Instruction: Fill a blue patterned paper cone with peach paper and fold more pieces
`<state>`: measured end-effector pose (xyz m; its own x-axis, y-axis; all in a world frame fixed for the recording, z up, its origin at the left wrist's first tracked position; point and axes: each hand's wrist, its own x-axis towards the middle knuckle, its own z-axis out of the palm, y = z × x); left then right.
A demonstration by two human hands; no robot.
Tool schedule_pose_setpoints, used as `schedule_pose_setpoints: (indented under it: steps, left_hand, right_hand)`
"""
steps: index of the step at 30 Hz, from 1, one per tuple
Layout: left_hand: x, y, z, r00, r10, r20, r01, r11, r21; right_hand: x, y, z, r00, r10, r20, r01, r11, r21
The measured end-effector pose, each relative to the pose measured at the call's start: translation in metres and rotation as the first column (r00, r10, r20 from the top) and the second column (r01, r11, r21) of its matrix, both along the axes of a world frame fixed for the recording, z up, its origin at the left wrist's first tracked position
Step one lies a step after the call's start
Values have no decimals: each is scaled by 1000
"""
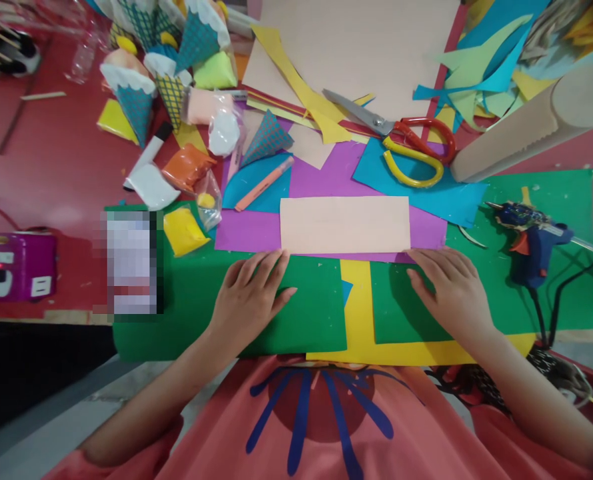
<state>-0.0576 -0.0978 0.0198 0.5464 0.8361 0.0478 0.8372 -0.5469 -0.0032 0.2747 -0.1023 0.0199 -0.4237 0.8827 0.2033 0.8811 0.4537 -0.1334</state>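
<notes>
A coral shirt [321, 427] bore blue streaks; beyond it, a peach strip [345, 225] lay on a purple sheet [249, 232]; the left hand [249, 287] touched its near-left corner, the right hand [449, 287] its near-right; each grip had thumb and fingers apart.

Coral shirt [321, 420] (blue streaks [298, 427])

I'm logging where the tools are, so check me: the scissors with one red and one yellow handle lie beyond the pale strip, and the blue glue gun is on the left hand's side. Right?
Not quite: the head view shows the blue glue gun on the side of the right hand. The scissors, with one red and one yellow handle, do lie beyond the pale strip.
</notes>
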Motion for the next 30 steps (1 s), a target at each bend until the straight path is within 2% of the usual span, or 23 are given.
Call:
schedule_pose_setpoints:
  steps: [3,6,7,9,11,13,15,16,18,19,21,23,24,25,26,27,28,29,30]
  left_hand:
    - [-4,1,-5,998,0,57,3,999,-37]
    - [-8,4,-6,996,-31,84,34,999,-32]
    - [-9,5,-6,995,-43,85,46,999,-26]
    - [-11,8,-6,994,-62,90,65,997,-29]
    - [-13,12,-6,991,-62,118,70,996,-63]
    - [-15,16,-6,985,-41,166,59,993,-103]
    - [-15,22,-3,976,-22,219,49,991,-121]
    - [-14,26,-1,967,-6,254,40,991,-127]
    - [-9,32,5,929,52,367,12,986,-169]
    - [-4,36,7,890,110,442,-11,975,-221]
    - [9,43,10,785,226,576,23,919,-392]
    - [28,52,7,655,341,675,186,792,-582]
    - [39,57,3,549,421,723,306,704,-642]
    - [50,63,-2,427,492,759,410,643,-648]
    - [61,69,-7,335,554,762,485,592,-643]
    - [70,76,-12,251,613,749,510,574,-641]
    - [78,83,-17,159,658,736,494,593,-636]
    - [84,91,-21,55,684,728,439,638,-633]
    - [88,98,-26,-22,697,717,386,668,-637]
  right_hand:
    - [4,6,0,985,-106,-133,94,991,-93]
    - [5,16,-1,924,-250,-288,173,948,-268]
    - [6,20,-2,878,-316,-358,189,919,-346]
    - [5,30,-2,729,-452,-514,158,842,-516]
    - [2,40,-2,546,-554,-629,28,762,-647]
    - [-3,48,1,438,-610,-660,-110,692,-713]
    - [-9,53,6,441,-637,-633,-184,626,-758]
    - [-11,54,9,460,-635,-621,-191,612,-768]
    - [-15,54,12,493,-616,-614,-163,628,-761]
    - [-16,53,13,484,-610,-628,-135,657,-742]
    - [-19,51,11,393,-611,-687,-56,730,-681]
    - [-24,49,9,271,-607,-747,35,782,-622]
    - [-28,48,8,248,-597,-763,68,797,-601]
    - [-32,48,7,264,-583,-769,79,807,-585]
    - [-36,47,7,318,-562,-764,61,816,-575]
    - [-40,47,7,390,-529,-754,20,823,-568]
    - [-42,48,7,460,-485,-743,-38,826,-563]
    - [-43,49,8,508,-436,-743,-98,827,-553]
    - [-42,53,8,525,-396,-753,-141,832,-536]
